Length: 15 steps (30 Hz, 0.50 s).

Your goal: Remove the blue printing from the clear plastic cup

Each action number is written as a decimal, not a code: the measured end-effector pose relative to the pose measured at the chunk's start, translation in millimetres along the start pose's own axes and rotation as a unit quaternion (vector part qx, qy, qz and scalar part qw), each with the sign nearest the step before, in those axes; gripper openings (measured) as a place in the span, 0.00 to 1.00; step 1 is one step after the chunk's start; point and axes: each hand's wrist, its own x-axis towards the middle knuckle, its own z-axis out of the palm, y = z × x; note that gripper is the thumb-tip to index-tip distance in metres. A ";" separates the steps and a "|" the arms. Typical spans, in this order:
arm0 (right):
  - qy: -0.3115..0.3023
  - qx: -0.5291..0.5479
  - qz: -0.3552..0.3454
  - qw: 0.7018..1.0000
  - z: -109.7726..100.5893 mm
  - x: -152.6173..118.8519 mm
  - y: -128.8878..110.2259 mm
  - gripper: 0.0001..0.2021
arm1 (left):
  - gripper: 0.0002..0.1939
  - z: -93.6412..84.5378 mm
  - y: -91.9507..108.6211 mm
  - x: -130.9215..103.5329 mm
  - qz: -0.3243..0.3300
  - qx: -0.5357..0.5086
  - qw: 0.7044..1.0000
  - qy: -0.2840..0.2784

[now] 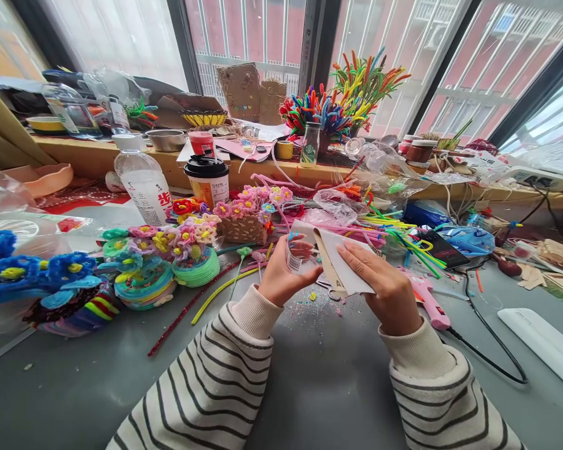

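Observation:
My left hand [286,269] is curled around a small clear container [294,257] with a barcode label. Its fingers show behind the clear wall, and the thumb points toward the right hand. In my right hand [385,284] is a folded printed sheet [351,275], white outside and tan inside, pinched with the fingers flat along its top. The sheet's left edge is close to the left thumb; whether it touches the container I cannot tell. Colourful crumbs [312,309] lie on the grey table [323,387] below the hands. A pink glue gun [429,303] lies beside my right hand.
Pipe-cleaner flower pots [197,267] stand at left, with a water bottle [143,181] and a lidded cup [207,181] behind. Loose pipe cleaners [410,234] spread beyond the hands. A black cord [488,312] and a white bar [544,347] lie at right.

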 end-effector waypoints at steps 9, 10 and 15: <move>0.009 -0.015 -0.005 1.000 0.3 -1.7 3.3 0.25 | 0.33 0.5 1.5 -2.0 0.015 0.003 1.000 -0.009; 0.009 -0.015 -0.004 1.000 0.9 -1.8 3.2 0.25 | 0.33 0.3 1.4 -2.3 0.015 -0.003 1.000 -0.011; 0.024 -0.029 0.017 0.999 2.2 -0.2 1.4 0.24 | 0.30 0.3 3.5 -2.5 0.003 -0.024 1.000 -0.016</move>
